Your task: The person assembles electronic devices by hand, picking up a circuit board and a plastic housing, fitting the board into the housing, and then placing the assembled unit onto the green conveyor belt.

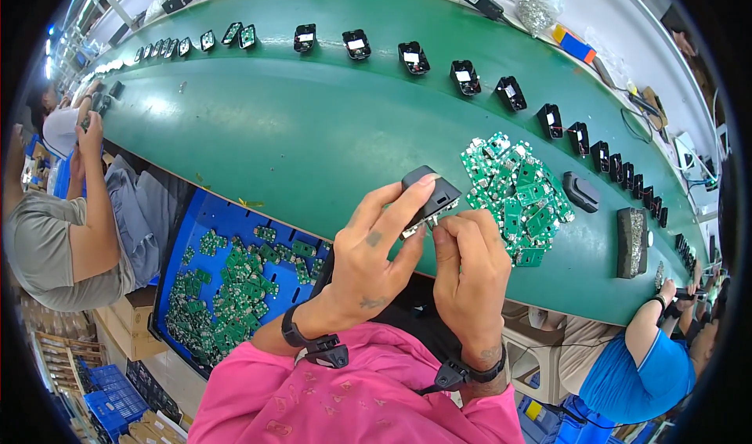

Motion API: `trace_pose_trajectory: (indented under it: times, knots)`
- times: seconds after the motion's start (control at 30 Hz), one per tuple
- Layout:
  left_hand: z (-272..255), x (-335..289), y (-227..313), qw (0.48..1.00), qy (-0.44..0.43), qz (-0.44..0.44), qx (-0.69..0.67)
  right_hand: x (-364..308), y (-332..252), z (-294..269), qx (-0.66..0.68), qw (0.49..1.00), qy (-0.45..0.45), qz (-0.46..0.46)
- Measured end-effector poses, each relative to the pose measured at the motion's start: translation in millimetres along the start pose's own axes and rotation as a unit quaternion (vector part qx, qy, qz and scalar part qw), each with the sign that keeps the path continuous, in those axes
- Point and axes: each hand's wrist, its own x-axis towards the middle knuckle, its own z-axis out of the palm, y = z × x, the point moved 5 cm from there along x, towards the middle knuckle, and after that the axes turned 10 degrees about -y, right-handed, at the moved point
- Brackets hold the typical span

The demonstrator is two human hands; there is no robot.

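A black plastic housing point(441, 189) is tilted up over the near edge of the green table, gripped between the thumb and fingers of my left hand point(377, 240). Along its lower side shows a strip of green circuit board with small metal parts. My right hand point(472, 268) is closed in a pinch against that lower edge; whatever sits between its fingertips is too small to make out. Just beyond my right hand lies a loose heap of green circuit boards point(523, 193). To the right of the heap rests a closed black case point(580, 192).
A row of open black housings point(413, 57) curves along the green tabletop point(329, 115). At my left a blue bin point(235, 209) holds more boards. A dark block-shaped holder point(632, 243) stands at right. Co-workers sit left point(66, 240) and right point(642, 373).
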Motion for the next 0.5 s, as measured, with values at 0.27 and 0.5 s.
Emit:
trace_pose_trajectory:
  times: [0.27,0.5]
  knots:
    - [1,-2,7,0.996,-0.019,0.029,0.079,4,4,-6,0.019,0.999,-0.033,0.028]
    - [5,-3,2,0.997,-0.047,-0.008,0.066,1,11,2,0.031,0.998,-0.018,0.055]
